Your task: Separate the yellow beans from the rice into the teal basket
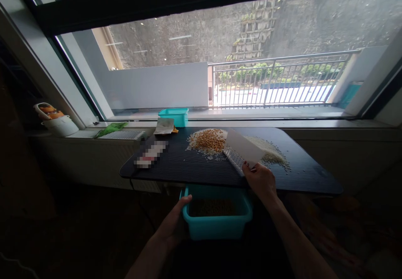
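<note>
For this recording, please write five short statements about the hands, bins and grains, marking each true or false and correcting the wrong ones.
1. The left hand grips the near teal bin. True.
2. The right hand is empty. False: it holds a white panel.
3. Yellow kernels lie among white grains on the dark table. True.
4. The near teal bin stands in the middle of the tabletop. False: it is at the table's near edge, off the top.
5. A second teal bin is near the window. True.
</note>
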Demonstrator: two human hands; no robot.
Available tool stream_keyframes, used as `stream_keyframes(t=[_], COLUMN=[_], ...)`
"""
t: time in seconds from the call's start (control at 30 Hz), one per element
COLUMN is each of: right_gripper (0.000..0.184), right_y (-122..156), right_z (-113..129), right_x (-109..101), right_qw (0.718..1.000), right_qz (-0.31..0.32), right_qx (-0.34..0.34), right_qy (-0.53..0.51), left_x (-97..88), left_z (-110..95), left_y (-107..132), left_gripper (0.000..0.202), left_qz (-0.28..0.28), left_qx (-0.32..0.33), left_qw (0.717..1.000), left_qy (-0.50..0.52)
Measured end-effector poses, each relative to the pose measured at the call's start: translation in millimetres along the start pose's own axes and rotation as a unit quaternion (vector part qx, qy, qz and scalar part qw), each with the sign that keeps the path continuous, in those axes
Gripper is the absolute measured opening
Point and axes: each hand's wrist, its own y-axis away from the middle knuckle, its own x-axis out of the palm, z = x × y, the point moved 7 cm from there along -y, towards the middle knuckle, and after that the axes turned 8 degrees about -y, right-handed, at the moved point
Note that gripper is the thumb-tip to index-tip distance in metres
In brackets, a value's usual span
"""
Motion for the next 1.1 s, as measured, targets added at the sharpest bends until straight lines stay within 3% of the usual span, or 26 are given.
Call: stream_keyframes(t=[0.23, 0.7, 0.97, 1.1], right_gripper=[0.038, 0.037, 0.036, 0.036], right_y=[-22, 5, 9, 10], right_z=[-29, -7, -12, -14], right_x=[-22, -9, -10, -10], right_qw=[0.999, 0.995, 0.983, 0.977], right_qz=[-0.023, 0.036, 0.081, 0.09], right_qx=[0.029, -0.044, -0.033, -0.028], right_qy=[0.034, -0.084, -0.161, -0.189], left_x=[4.2, 6.9, 4.5, 5.3], left_z=[-2, -2, -1, -1], left_y=[1, 5, 2, 2], left_gripper=[0.065, 0.063, 0.064, 0.063], left_qz=[-0.016, -0.032, -0.045, -0.026], left_qx=[-0.003, -0.009, -0.008, -0.007], left_qw=[1.0, 0.999, 0.998, 0.999], left_qy=[-0.012, -0.032, -0.036, -0.029])
